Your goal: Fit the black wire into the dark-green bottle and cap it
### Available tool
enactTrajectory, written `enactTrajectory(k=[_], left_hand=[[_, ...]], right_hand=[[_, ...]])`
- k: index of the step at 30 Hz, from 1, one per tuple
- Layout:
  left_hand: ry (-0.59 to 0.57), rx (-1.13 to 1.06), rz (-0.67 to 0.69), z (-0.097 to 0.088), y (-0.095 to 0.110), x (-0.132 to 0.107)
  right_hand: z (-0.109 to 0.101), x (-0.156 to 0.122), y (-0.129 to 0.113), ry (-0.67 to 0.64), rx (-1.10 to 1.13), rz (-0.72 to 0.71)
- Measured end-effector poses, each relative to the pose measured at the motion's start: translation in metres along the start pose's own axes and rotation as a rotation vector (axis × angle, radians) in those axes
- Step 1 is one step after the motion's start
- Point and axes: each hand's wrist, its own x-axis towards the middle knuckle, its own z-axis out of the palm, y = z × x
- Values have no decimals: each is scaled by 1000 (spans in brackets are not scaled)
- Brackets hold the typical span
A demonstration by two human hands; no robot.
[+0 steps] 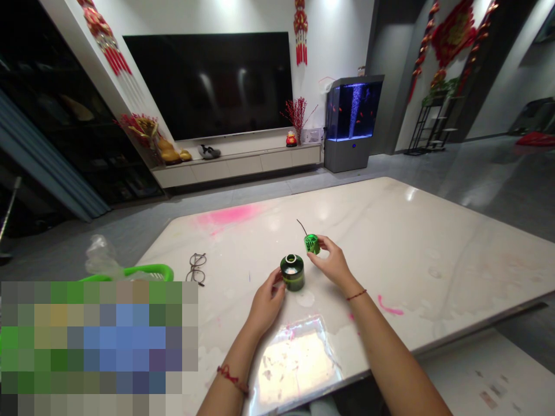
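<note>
A glossy dark green canister (292, 274) with a round opening on top and a yellowish band stands upright on the white marble table (403, 242). My left hand (267, 303) grips its lower left side. A small bright green cylinder (311, 244) with a thin black wire (301, 227) rising from it sits just beyond the canister, held by the fingertips of my right hand (332, 264). The two objects stand close together but apart.
Wire-rimmed glasses (196, 269) lie on the table to the left. Behind them are a crumpled plastic bag (102, 258) and a green basket rim (147, 273). A pixelated block hides the lower left. Pink stains mark the table, whose near edge runs below my right arm.
</note>
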Motion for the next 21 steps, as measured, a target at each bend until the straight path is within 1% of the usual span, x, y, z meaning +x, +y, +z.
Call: enactTrajectory(k=[12, 17, 21], left_hand=[[28, 20, 8, 2, 2, -1], [85, 28, -12, 3, 7, -4], [179, -3, -33, 2, 9, -4]], right_hand=[[1, -2, 2, -47, -5, 6], [1, -2, 6, -52, 11, 32], [3, -1, 13, -58, 6, 35]])
